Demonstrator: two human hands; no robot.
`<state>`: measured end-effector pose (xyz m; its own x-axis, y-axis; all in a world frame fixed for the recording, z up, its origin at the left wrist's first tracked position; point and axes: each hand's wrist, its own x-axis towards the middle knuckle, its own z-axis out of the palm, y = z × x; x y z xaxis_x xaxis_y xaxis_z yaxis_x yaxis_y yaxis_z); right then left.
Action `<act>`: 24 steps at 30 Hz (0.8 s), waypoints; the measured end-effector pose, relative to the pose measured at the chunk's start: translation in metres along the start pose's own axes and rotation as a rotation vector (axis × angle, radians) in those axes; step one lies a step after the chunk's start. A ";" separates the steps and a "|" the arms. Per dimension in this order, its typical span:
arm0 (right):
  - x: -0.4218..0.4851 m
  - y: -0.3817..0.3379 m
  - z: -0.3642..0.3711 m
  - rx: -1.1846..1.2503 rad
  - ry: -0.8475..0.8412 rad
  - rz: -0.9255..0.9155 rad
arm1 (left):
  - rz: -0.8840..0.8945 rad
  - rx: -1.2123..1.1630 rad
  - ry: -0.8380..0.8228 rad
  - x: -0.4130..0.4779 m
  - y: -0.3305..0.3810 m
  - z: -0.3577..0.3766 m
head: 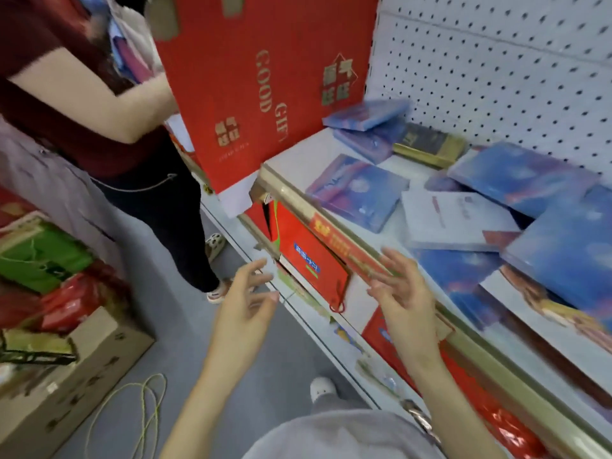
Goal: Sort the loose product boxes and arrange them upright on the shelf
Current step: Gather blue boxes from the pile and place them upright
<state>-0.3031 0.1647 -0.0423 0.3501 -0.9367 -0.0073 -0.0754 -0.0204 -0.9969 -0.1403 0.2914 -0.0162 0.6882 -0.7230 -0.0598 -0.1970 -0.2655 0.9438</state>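
White pegboard panel at rear (evenly perforated). Grey floor; cardboard carton stands at left, green bag behind.

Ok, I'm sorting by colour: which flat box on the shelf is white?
The white flat box with red print, lying in the middle; the others are blue boxes or a dark gold-edged box.

Both forearms are reaching forward, bare; the left hand is hanging empty with fingers loosely spread; the right hand is holding nothing, fingers straight and fanned, palm facing left.
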 end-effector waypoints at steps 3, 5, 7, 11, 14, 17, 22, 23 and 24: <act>0.054 -0.005 0.019 -0.121 0.049 0.042 | 0.032 0.005 -0.045 0.061 0.007 -0.007; 0.077 -0.005 0.029 -0.206 0.104 0.075 | 0.047 0.024 -0.105 0.095 0.006 -0.006; 0.092 -0.003 0.039 -0.269 0.198 0.085 | 0.092 0.090 -0.185 0.131 0.002 -0.004; 0.110 0.004 0.065 -0.366 0.443 0.097 | 0.195 0.176 -0.372 0.212 -0.007 0.012; 0.117 0.002 0.082 -0.333 0.565 0.170 | 0.239 0.211 -0.499 0.255 -0.001 0.027; 0.126 0.000 0.094 -0.270 0.655 0.294 | 0.232 0.262 -0.628 0.284 0.006 0.046; 0.149 -0.009 0.100 -0.030 0.815 0.467 | 0.167 0.210 -0.721 0.297 0.016 0.066; 0.152 -0.012 0.099 0.016 0.824 0.487 | 0.156 0.190 -0.701 0.300 0.017 0.066; 0.154 -0.014 0.098 0.063 0.822 0.501 | 0.135 0.156 -0.679 0.303 0.018 0.066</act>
<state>-0.1560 0.0548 -0.0369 -0.4741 -0.7841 -0.4004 0.0205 0.4448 -0.8954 0.0183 0.0257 -0.0387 0.0734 -0.9804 -0.1828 -0.3822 -0.1969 0.9029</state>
